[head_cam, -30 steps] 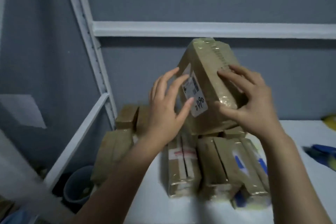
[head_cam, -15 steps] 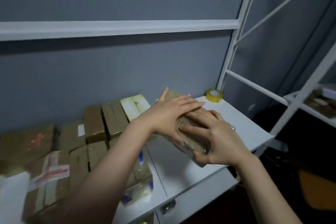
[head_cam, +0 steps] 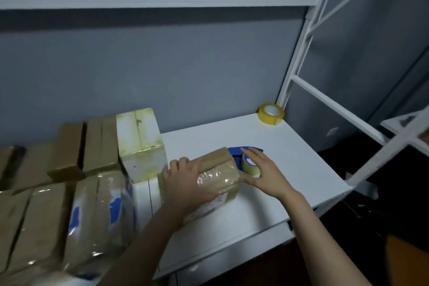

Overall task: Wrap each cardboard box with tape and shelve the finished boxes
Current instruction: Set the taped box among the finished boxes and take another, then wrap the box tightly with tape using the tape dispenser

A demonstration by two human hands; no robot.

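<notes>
**Q:** What's in shot, and which step is this?

**A:** Head-cam view, looking down at a white shelf (head_cam: 290, 158) in a metal rack. A cardboard box (head_cam: 217, 180), its top already glossy w/ clear tape, lies near the shelf's front. The left hand (head_cam: 185, 184) lies over the box, fingers curled over its far edge, gripping it. The right hand (head_cam: 263, 174) is just right of the box. Its fingers are spread and arched over a blue tape dispenser (head_cam: 236, 151) w/ a pale roll in it, touching but not closed round it. Prob. the wrapping step: box held down, tape being fetched.

**Q:** Next move?

**A:** Likely close the right hand on the dispenser, lift it, find the tape end and stick it to a bare face. The left hand would need to stop the box sliding. Thin tape can fold onto itself.

**Q:** Anything else there? Any readable text?

**A:** Wrapped boxes (head_cam: 46, 216) are stacked at left, w/ a white taped box (head_cam: 139, 141) behind. A yellow tape roll (head_cam: 271, 114) sits in the back right corner. There's a white label (head_cam: 221, 199) on the box's near side, but the print's too blurred to read. Blue marks on the wrapped boxes and print on the yellow roll's core are illegible too. No brand can be made out.
</notes>
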